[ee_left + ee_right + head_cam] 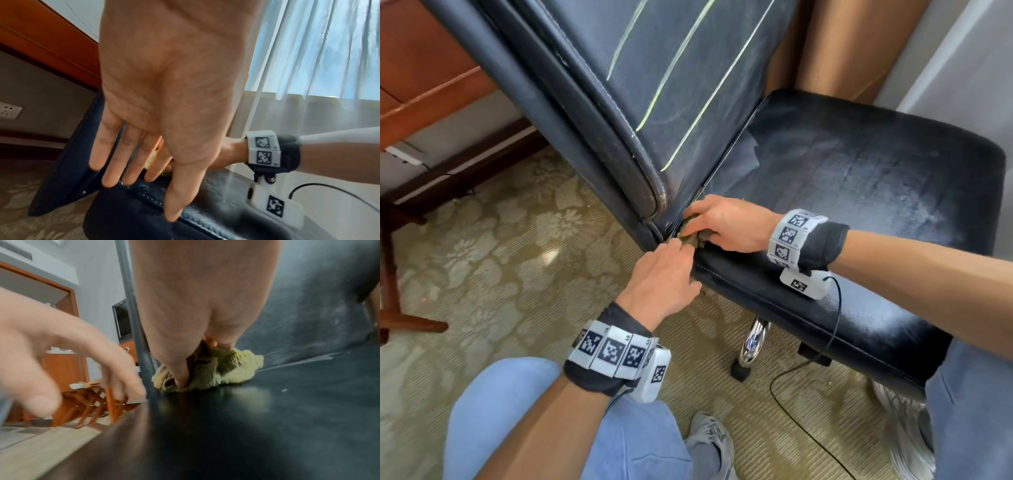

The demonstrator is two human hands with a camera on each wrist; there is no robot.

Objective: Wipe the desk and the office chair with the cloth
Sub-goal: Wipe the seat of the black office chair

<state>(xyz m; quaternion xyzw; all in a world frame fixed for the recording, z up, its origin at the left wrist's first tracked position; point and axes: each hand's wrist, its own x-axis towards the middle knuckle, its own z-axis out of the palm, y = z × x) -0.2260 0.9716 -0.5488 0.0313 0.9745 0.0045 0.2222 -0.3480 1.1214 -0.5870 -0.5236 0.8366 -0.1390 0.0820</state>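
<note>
Bunching the yellow-green terry cloth (207, 369) into a wad, the right hand (729, 224) pinches it into the black leather office chair's (859, 192) rear seat corner, reaching the crease. The left hand (664, 281), fingers straight, rests at the seat edge, probably steadying it.

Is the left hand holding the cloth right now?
No, the right hand grips the cloth on the chair seat; the left hand is open.
</note>
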